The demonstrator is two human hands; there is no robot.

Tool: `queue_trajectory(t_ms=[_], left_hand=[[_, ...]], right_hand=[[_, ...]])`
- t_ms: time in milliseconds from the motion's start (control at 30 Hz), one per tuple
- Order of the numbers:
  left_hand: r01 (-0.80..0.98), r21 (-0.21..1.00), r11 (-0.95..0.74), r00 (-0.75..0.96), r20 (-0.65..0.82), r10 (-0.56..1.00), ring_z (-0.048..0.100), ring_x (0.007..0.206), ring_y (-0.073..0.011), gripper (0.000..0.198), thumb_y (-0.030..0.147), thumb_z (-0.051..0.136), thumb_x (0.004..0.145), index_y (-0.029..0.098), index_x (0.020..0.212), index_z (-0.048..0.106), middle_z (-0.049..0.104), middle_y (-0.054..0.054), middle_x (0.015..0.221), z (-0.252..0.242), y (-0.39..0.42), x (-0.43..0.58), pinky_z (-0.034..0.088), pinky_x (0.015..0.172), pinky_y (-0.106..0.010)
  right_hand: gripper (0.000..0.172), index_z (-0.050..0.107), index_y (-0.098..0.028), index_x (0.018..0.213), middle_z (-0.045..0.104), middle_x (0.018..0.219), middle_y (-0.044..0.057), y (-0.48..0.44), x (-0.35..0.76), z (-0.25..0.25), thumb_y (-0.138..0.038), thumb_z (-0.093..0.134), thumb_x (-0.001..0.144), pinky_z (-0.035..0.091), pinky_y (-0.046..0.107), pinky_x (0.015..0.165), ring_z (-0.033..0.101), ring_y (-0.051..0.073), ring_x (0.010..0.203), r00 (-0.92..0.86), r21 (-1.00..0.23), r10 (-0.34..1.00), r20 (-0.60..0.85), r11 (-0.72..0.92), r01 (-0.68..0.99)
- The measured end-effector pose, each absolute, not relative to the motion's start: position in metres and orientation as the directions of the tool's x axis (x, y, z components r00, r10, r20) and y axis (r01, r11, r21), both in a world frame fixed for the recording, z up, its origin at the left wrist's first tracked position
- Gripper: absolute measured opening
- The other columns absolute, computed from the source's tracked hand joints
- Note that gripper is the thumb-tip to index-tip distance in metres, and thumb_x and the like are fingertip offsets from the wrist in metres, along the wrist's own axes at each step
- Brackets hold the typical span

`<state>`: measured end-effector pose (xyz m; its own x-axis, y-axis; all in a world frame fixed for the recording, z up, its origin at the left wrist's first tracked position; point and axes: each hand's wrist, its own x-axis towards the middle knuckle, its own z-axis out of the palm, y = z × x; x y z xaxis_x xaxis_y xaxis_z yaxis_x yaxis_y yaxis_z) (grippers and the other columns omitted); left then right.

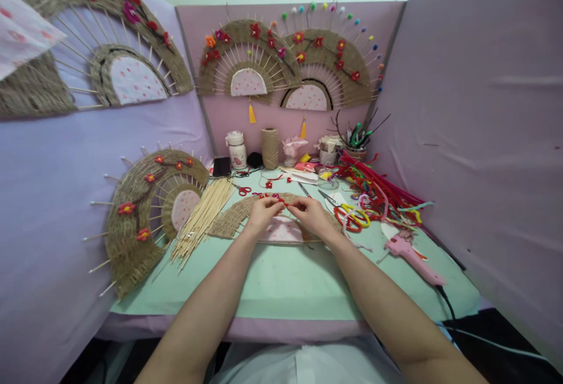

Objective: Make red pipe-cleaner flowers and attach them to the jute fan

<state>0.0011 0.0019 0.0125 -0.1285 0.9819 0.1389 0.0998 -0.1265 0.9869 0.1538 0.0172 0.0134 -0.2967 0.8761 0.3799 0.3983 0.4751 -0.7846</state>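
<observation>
My left hand [263, 217] and my right hand [310, 216] meet at the table's middle, fingertips pinched on a small red pipe-cleaner piece [285, 204]. Its exact shape is too small to make out. Beneath them lies a half-round fan [231, 220] wrapped in brown twine, with a pale spotted centre [281, 230]. Red and purplish flowers along the fan's top edge are partly covered by my fingers.
Thin wooden sticks [202, 217] lie left of the fan. On the right are yellow-handled scissors [358, 215], a heap of pipe cleaners [382, 187] and a corded pink glue gun [416, 260]. A twine spool [270, 148] and a white bottle [236, 150] stand behind. Partition walls enclose the table.
</observation>
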Motion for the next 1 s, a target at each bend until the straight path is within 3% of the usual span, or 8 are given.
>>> queue_trajectory(t_ms=[233, 433, 800, 1000], left_hand=[[0.189, 0.974, -0.121, -0.108, 0.143, 0.984, 0.048, 0.055, -0.0106, 0.017, 0.030, 0.065, 0.062, 0.013, 0.062, 0.065, 0.061, -0.002, 0.058, 0.015, -0.001, 0.003, 0.035, 0.053, -0.021], [0.269, 0.951, -0.150, -0.087, 0.179, 0.980, 0.046, 0.053, -0.0100, 0.018, 0.031, 0.063, 0.063, 0.013, 0.062, 0.065, 0.059, 0.000, 0.055, 0.006, 0.002, 0.004, 0.033, 0.051, -0.021], [0.258, 0.940, -0.221, -0.204, 0.277, 0.939, 0.052, 0.060, -0.0124, 0.013, 0.028, 0.062, 0.064, 0.015, 0.064, 0.063, 0.062, -0.002, 0.062, -0.002, -0.002, 0.022, 0.039, 0.059, -0.023], [-0.048, 0.998, -0.032, -0.158, 0.024, 0.987, 0.045, 0.047, -0.0070, 0.019, 0.031, 0.066, 0.063, 0.013, 0.065, 0.061, 0.058, 0.000, 0.057, -0.003, 0.006, 0.011, 0.034, 0.046, -0.020]], right_hand=[[0.015, 0.062, -0.018, 0.068, 0.063, 0.068, 0.003, 0.021, 0.155, 0.008, -0.027, 0.052, 0.074, 0.037, 0.026, 0.061, 0.052, 0.015, 0.063, -0.269, -0.658, 0.842, 0.468, 0.535, 0.530], [0.017, 0.060, -0.017, 0.066, 0.062, 0.063, 0.002, 0.021, 0.154, 0.007, -0.030, 0.052, 0.073, 0.036, 0.025, 0.058, 0.051, 0.014, 0.059, -0.198, -0.736, 0.895, 0.400, 0.443, 0.513], [0.024, 0.061, -0.016, 0.068, 0.062, 0.069, 0.003, 0.023, 0.142, -0.006, -0.039, 0.054, 0.069, 0.041, 0.024, 0.059, 0.052, 0.014, 0.063, -0.005, -0.957, 0.979, 0.202, 0.198, 0.212], [0.034, 0.061, -0.015, 0.088, 0.059, 0.067, 0.002, 0.030, 0.152, -0.001, -0.043, 0.052, 0.073, 0.040, 0.023, 0.051, 0.048, 0.011, 0.053, -0.221, -0.988, 0.963, 0.154, 0.150, -0.033]])
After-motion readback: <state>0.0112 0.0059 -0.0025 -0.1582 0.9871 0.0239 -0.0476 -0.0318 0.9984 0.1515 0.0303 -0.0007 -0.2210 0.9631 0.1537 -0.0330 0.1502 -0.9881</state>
